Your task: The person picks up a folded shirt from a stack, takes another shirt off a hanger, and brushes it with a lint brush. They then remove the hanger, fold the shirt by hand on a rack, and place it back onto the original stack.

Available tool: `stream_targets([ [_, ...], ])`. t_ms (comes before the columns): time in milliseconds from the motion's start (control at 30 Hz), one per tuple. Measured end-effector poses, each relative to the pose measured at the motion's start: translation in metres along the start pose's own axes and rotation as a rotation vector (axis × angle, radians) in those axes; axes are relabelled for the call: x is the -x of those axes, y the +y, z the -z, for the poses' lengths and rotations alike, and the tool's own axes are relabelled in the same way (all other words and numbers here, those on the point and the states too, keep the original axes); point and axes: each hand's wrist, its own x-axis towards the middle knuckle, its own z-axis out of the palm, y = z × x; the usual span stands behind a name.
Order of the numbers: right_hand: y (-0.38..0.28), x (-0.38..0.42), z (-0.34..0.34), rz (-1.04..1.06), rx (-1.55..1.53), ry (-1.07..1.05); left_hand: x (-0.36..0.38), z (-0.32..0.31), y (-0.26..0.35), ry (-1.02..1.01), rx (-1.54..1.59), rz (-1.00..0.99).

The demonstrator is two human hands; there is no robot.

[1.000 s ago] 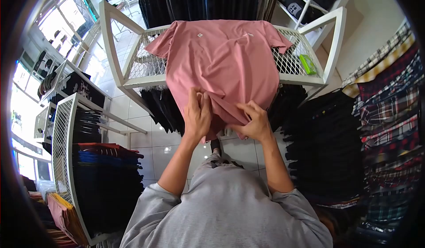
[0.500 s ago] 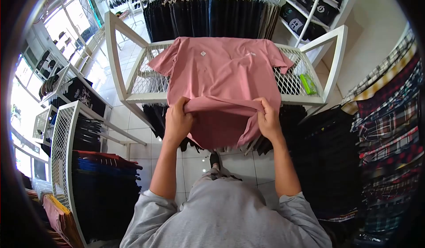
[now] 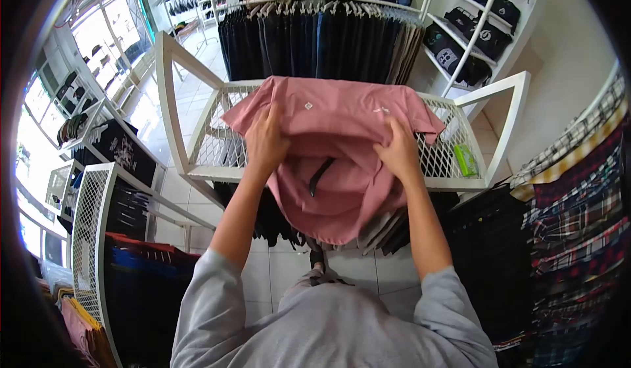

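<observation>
A pink T-shirt (image 3: 342, 102) lies front up across a white wire-mesh rack top (image 3: 197, 146), its lower part lifted and gathered toward its chest. My left hand (image 3: 266, 143) is closed on the raised fabric at the left side. At the right side, my right hand (image 3: 398, 150) grips the fabric too. Between my hands the shirt's opening gapes toward me, and its back panel sags over the rack's near edge. Inside the opening shows a slim, dark, curved piece (image 3: 320, 176); what it belongs to is hidden.
A green packet (image 3: 466, 160) lies on the mesh at the right. Dark trousers (image 3: 315, 43) hang on a rail behind. Caps (image 3: 453, 52) fill shelves at the back right. Plaid shirts (image 3: 578, 217) hang close on my right, dark garments (image 3: 151, 289) on my left.
Both hands have moved forward, away from me, carrying the shirt's lower front up toward the chest. The opening has widened, and the dark curved piece inside has come into view.
</observation>
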Motion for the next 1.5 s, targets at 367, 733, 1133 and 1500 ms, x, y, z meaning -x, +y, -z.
stream_targets([
  [367,-0.075,0.047,-0.103,-0.151,-0.049,-0.176,0.063,-0.045,0.007,-0.238,0.027,-0.011],
  [733,-0.067,0.107,-0.048,-0.128,-0.066,-0.295,0.059,-0.046,0.009,-0.283,0.007,0.091],
  [1133,-0.068,0.223,-0.007,-0.305,-0.416,-0.120,0.098,-0.014,0.043,0.183,0.407,0.215],
  [1500,-0.099,0.266,-0.053,-0.090,-0.612,-0.247,0.193,0.023,0.072,-0.363,1.082,0.761],
])
